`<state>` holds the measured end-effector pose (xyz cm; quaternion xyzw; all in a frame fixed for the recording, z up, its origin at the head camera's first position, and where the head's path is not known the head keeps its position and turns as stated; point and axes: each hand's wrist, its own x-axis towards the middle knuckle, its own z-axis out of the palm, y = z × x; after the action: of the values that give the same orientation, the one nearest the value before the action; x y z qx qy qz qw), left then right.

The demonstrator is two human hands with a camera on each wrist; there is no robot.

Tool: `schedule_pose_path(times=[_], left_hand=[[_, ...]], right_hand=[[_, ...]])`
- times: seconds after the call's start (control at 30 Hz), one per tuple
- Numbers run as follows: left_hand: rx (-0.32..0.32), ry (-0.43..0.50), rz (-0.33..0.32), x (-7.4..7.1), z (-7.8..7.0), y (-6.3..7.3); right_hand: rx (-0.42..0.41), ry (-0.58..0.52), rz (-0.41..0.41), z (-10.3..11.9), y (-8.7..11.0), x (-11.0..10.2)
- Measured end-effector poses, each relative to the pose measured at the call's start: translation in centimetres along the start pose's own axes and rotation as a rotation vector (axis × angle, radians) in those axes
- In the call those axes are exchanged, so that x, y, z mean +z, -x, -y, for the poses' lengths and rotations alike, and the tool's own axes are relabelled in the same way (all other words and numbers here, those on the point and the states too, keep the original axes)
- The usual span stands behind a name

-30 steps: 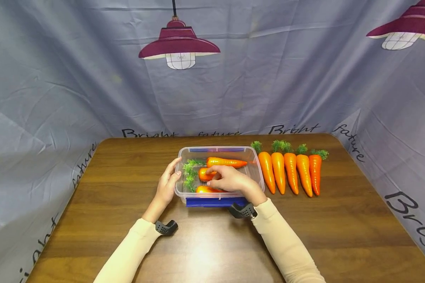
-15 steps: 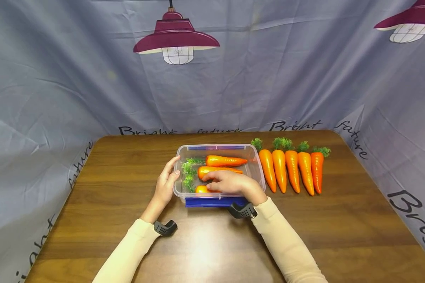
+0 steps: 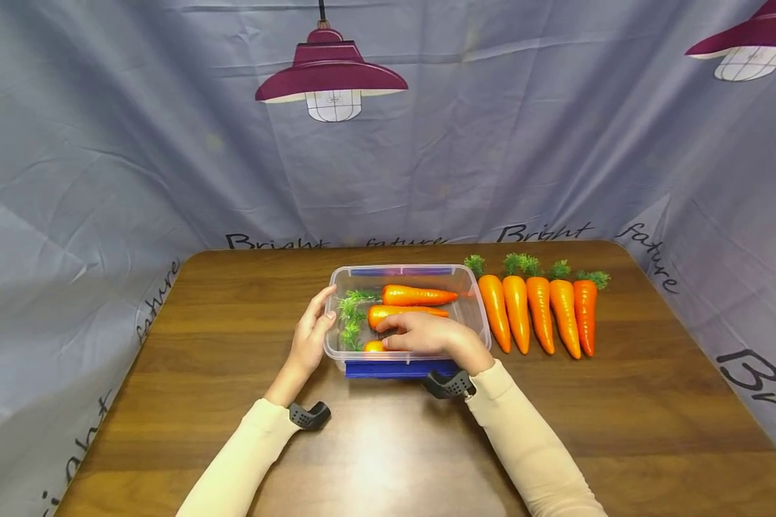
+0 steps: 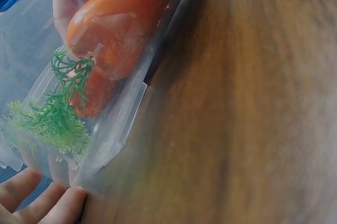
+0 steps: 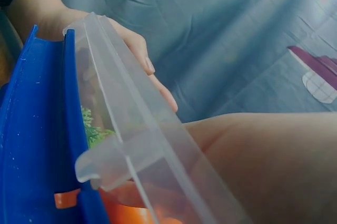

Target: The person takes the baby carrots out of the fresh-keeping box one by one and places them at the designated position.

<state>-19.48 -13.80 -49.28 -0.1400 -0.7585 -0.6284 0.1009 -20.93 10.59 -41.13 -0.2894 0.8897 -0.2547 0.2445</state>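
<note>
A clear plastic box point(image 3: 472, 289) with blue side latches point(image 3: 394, 369) holds three carrots, their green tops at its left end. My left hand point(image 3: 310, 334) rests against that left end, fingers lying along the outside of the wall. My right hand point(image 3: 423, 334) reaches inside over the near carrot point(image 3: 373, 346), hiding most of it, with fingers curved down around it. In the left wrist view the near carrot point(image 4: 118, 29) shows through the wall, fingers behind it. The middle carrot point(image 3: 407, 311) and far carrot point(image 3: 417, 295) lie side by side.
To the right of the box, several more carrots point(image 3: 539, 316) stand in a row, tops pointing away. Everything sits on a brown wooden table point(image 3: 246, 316). A grey printed curtain point(image 3: 459, 158) hangs behind and at both sides.
My right hand has moved from the middle carrot toward the near one, uncovering the middle carrot. My left hand stays at the box's end. The view has shifted slightly.
</note>
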Motion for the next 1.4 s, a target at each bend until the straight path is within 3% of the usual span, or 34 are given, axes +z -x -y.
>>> schedule_pose_path(times=[0.13, 0.4, 0.77, 0.97, 1.13, 1.4], left_hand=[[0.008, -0.003, 0.025, 0.2, -0.3, -0.5], [0.037, -0.005, 0.006, -0.3, -0.5, -1.6], [0.005, 0.002, -0.007, -0.7, -0.5, -0.9], [0.007, 0.003, -0.012, -0.7, -0.6, -0.9], [-0.02, -0.008, -0.012, -0.3, -0.4, -0.5], [-0.016, -0.023, -0.013, 0.2, -0.5, 0.2]], right_hand=[[0.007, 0.007, -0.008, -0.2, 0.2, -0.4], [-0.008, 0.018, -0.001, 0.2, -0.4, -0.9], [-0.022, -0.032, 0.096, 0.0, -1.2, -0.8], [-0.107, -0.059, 0.153, -0.4, -1.6, -1.3], [-0.143, -0.158, 0.114, -0.7, -0.9, -1.2], [-0.067, -0.521, -0.068, -1.0, 1.6, -1.9]])
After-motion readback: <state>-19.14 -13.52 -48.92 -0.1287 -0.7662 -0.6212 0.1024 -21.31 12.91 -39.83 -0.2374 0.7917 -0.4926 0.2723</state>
